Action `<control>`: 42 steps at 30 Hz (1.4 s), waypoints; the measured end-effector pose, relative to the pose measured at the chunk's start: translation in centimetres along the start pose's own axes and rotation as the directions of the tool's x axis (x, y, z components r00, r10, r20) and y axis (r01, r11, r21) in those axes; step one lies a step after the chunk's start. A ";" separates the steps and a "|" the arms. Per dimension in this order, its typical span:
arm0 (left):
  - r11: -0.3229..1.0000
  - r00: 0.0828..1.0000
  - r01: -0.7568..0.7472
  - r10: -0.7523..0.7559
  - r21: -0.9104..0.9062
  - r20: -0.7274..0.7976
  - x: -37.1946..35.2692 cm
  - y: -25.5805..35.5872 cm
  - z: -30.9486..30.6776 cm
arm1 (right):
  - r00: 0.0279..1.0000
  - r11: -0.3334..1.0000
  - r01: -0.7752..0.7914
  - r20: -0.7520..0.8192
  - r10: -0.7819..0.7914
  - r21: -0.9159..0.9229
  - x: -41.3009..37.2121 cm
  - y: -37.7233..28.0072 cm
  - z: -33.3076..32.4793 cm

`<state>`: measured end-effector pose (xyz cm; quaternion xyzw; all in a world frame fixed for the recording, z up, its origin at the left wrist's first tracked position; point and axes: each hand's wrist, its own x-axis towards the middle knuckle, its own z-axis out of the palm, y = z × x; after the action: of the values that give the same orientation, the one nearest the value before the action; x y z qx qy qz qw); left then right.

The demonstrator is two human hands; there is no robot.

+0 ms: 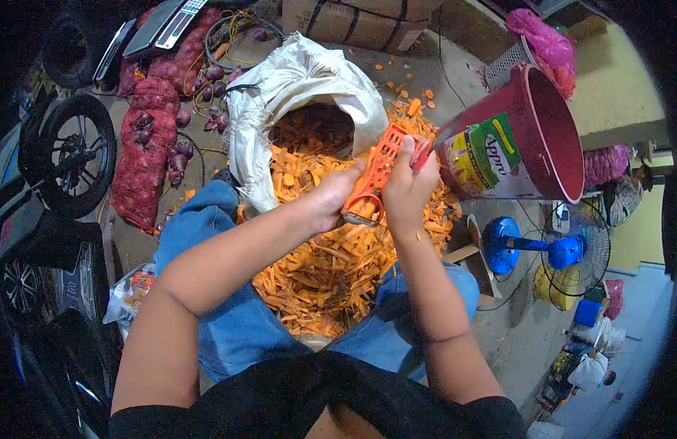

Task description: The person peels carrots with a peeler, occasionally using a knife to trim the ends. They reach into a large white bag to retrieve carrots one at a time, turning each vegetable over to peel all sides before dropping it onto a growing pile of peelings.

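Between my knees lies a large heap of orange carrot peelings and pieces point(324, 271). Over it, my right hand point(411, 183) is closed round the side of an orange slotted plastic tool point(384, 162), its thumb on top near a red part. My left hand point(338, 196) grips the tool's other side, with its fingers partly hidden beneath. An orange piece point(364, 208) shows at the tool's near end; whether it is held there I cannot tell. Behind the hands, a white woven sack point(302, 73) lies open towards me, with more orange bits inside.
A dark red bucket point(532, 139) with a green label tilts at the right. Red net sacks of onions point(144, 154) lie at the left, with loose onions point(179, 157) beside them. A blue fan point(565, 251), a cardboard box point(353, 22) and a motorcycle wheel point(75, 155) stand around.
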<state>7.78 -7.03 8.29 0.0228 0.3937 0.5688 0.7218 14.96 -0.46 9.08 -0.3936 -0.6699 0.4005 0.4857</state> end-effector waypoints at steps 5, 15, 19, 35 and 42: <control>0.955 0.987 0.037 -0.082 0.295 0.141 -0.5 -2.3 -0.2 | 0.967 0.925 0.038 -0.221 -0.130 -0.378 5.0 4.6 -2.3; 0.993 0.996 -0.003 0.014 0.119 -0.089 0.3 0.5 -1.3 | 0.932 0.961 -0.255 -0.239 0.273 0.105 5.6 3.7 -2.5; 1.000 0.998 0.017 -0.017 0.006 -0.054 0.8 0.2 -1.9 | 0.982 0.981 -0.186 -0.002 0.187 0.046 2.4 0.7 -0.1; 0.949 0.990 -0.002 -0.043 0.316 0.136 -0.6 -0.7 -0.9 | 0.961 0.962 -0.144 -0.266 0.080 -0.230 5.8 5.9 -1.7; 0.964 0.995 0.099 -0.095 0.245 -0.029 -0.6 0.6 -1.1 | 0.910 0.939 -0.290 -0.357 0.212 -0.184 7.0 7.1 -3.5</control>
<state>6.62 -7.75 8.11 0.0878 0.4681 0.4797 0.7369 17.81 9.07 5.64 -0.5928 -0.5643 0.3066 0.4859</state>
